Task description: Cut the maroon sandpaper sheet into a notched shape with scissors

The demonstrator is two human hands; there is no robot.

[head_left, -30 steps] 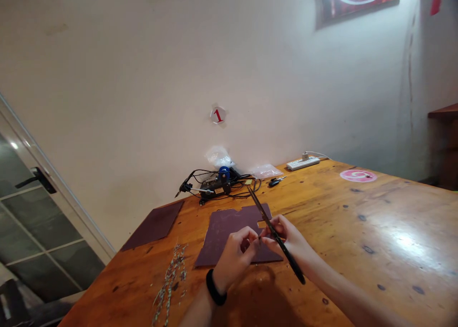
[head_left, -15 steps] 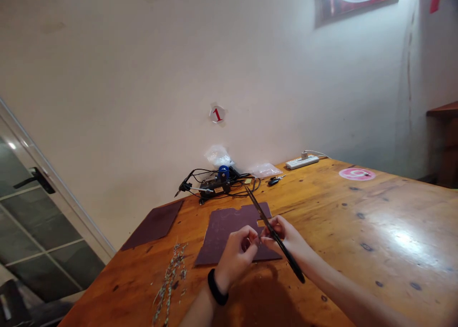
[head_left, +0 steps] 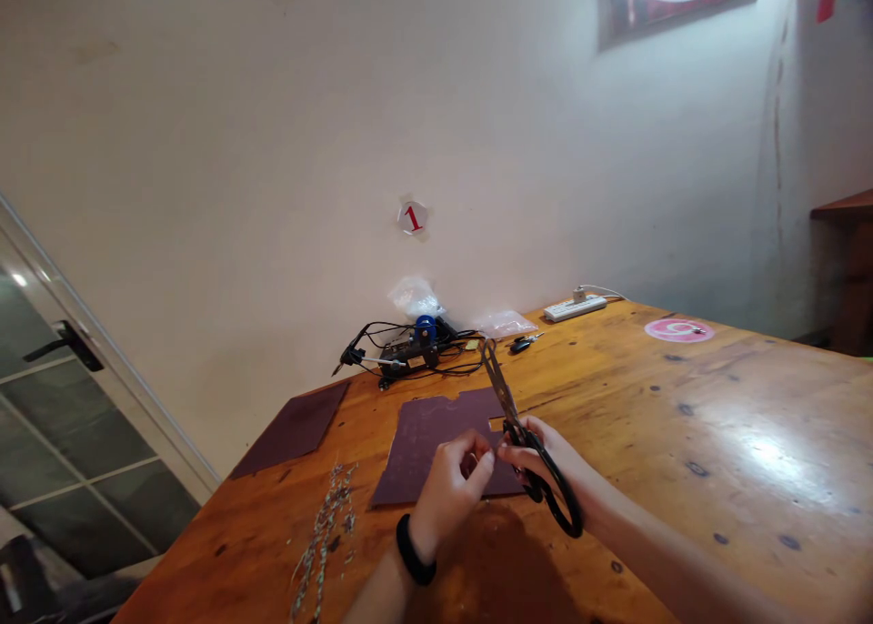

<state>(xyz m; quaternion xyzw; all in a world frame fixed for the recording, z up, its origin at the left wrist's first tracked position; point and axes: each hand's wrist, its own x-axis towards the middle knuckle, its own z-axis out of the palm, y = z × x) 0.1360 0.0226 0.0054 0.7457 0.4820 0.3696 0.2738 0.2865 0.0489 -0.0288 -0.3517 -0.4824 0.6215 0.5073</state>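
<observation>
Black-handled scissors (head_left: 518, 437) are in my right hand (head_left: 546, 447), blades pointing up and away, the handle loops hanging toward my wrist. My left hand (head_left: 456, 474), with a black band on its wrist, is closed in a pinch close to the right fingertips. Whatever sits between those fingers is too small to make out. Beneath both hands lies a dark purple sheet (head_left: 426, 433) with notched edges. Left of it, thin pale wire-like pieces (head_left: 324, 533) are strewn in a long strip on the wooden table (head_left: 647, 478).
A second purple sheet (head_left: 293, 428) lies at the table's left edge. Toward the wall stand a black device with cables (head_left: 409, 356), clear plastic bags (head_left: 505, 324), a key (head_left: 522, 343) and a white power strip (head_left: 575, 309). A pink round sticker (head_left: 679, 331) is at right.
The scissors have turned in my right hand, so both handle loops now show and the blades lean less to the left. My left hand stays nearly in place, still pinched.
</observation>
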